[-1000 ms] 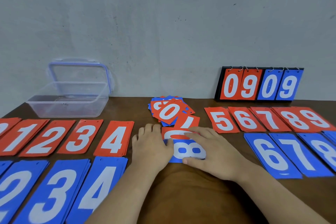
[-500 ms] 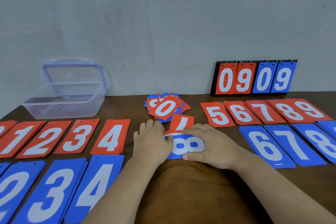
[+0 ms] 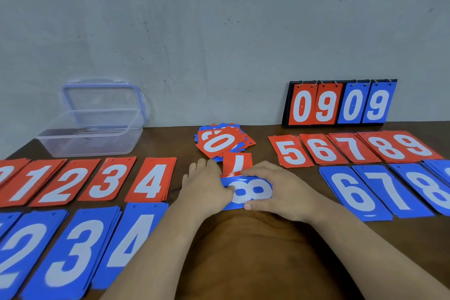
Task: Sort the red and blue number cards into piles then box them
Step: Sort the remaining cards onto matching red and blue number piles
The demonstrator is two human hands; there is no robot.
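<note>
Blue 8 card (image 3: 250, 191) lies centre of worktop (image 3: 243, 251) w/ left hand (image 3: 207, 185) flat on its end & right hand (image 3: 280, 190) pinching its edges; best lift clear of red 7 card (image 3: 237, 163), then square onto blue 8 pile (image 3: 428, 190).

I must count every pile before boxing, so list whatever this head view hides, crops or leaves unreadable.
Head view only:
1. Leftmost red pile: cropped by the left edge; its number is incomplete.
2. Rightmost blue pile: cropped by the right edge; number unreadable.
3. Blue 8 card: left hand and right hand cover its ends; anything under it is hidden.
4. Mixed heap: the top red 0 hides the cards below.
</note>
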